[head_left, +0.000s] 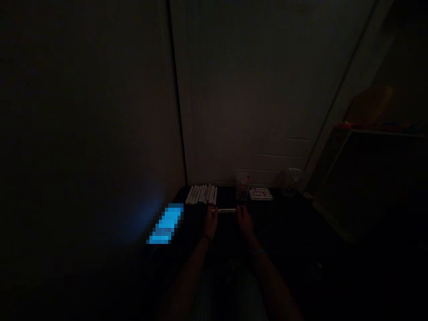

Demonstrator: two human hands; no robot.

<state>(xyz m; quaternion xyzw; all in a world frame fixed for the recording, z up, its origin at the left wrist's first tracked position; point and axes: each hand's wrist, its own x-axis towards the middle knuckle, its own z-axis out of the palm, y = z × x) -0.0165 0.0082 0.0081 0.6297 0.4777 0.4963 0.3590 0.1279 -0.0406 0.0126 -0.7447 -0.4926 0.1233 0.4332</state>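
Observation:
In the dim light, a white marker [227,210] lies level between my two hands, just above or on the dark table. My left hand [210,219] is closed, its fingers pinched round the marker's left end. At the other end, my right hand [245,220] is closed too, its fingertips on or right beside the marker's tip; the dark hides the exact contact. Behind my left hand, several white markers [200,195] lie side by side in a row, some with coloured ends.
A glowing, blurred-out screen [166,224] lies on the left. Along the wall stand a clear container [243,186] with coloured things inside, a flat white-edged pack [261,194] and another clear container [292,182]. A dark box-like shape [384,178] stands at the right.

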